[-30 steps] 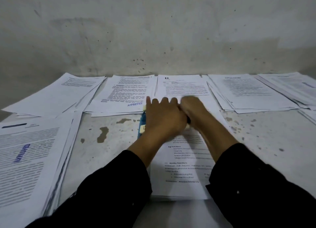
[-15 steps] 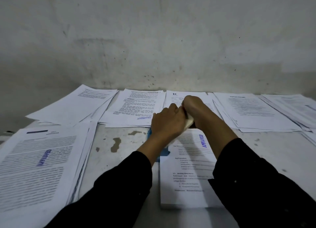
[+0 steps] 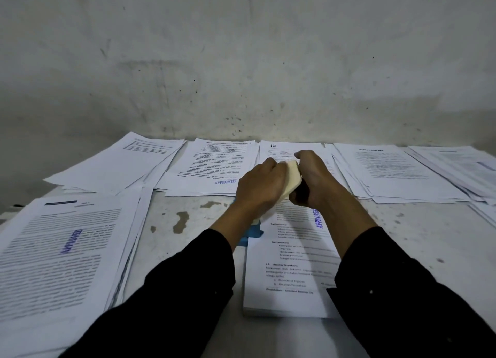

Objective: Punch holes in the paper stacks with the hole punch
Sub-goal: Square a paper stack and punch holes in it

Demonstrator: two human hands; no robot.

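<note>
Both hands are at the centre of the table [image 3: 402, 236], over the far end of a thick paper stack [image 3: 292, 277] that lies lengthwise toward the person. The left hand [image 3: 259, 189] and right hand [image 3: 312, 181] meet on the cream lever [image 3: 291, 179] of the hole punch [image 3: 253, 230]. The lever stands tilted up between them. The punch's blue base shows only at 7 o'clock from the left wrist, touching the stack's left edge.

The left fingers are curled together against the lever's left side. The right fingers are closed around its right side and a dark part beneath it. The fingertips themselves are hidden, so the exact grip cannot be told.

In my judgement the punch is set on the stack's left margin, with its lever up. Whether holes are already cut cannot be told, since the hands cover that margin.

The stack bears a blue "APPROVED" stamp [image 3: 318, 218] at 6 o'clock from the right hand. Other piles lie well apart from it:
- a large stamped pile [image 3: 61, 250] at 9 o'clock;
- a stamped pile [image 3: 214, 169] at 11 o'clock;
- a pile at 12 o'clock [image 3: 284, 149], partly hidden behind the hands;
- a pile at 2 o'clock [image 3: 394, 172].

No punched holes are visible on any of them. On that evidence, I judge most of the task to be outstanding.
</note>
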